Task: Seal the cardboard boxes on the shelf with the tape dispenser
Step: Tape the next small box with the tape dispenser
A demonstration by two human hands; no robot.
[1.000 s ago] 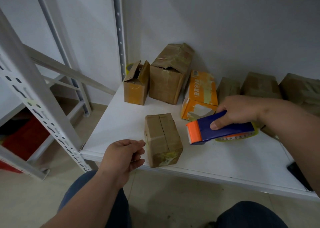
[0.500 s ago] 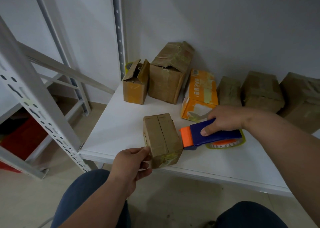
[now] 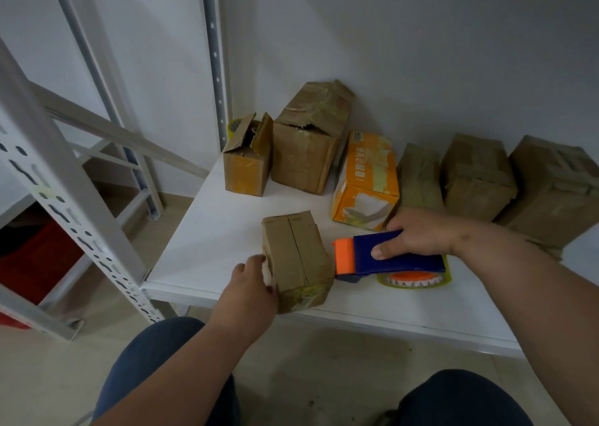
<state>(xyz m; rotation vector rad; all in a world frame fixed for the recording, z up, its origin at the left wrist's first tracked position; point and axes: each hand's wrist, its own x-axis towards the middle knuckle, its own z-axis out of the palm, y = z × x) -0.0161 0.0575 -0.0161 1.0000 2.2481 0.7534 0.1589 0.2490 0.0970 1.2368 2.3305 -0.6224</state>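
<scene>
A small brown cardboard box (image 3: 296,257) lies near the front edge of the white shelf (image 3: 214,228), its two top flaps meeting along a middle seam. My left hand (image 3: 252,288) grips the box's left side at the near corner. My right hand (image 3: 418,236) holds a blue tape dispenser (image 3: 395,257) with an orange front end, just right of the box. The dispenser's orange end almost touches the box's right side. Its tape roll sits below my hand.
Along the back wall stand an open small box (image 3: 248,163), a taller crumpled box (image 3: 309,143), an orange printed carton (image 3: 366,182) and three brown boxes (image 3: 476,179). A white perforated upright (image 3: 64,205) rises at the left. My knees are below the shelf edge.
My left hand moved forward from in front of the shelf onto the box's left side. My right hand brought the dispenser leftward until its orange end reached the box.
</scene>
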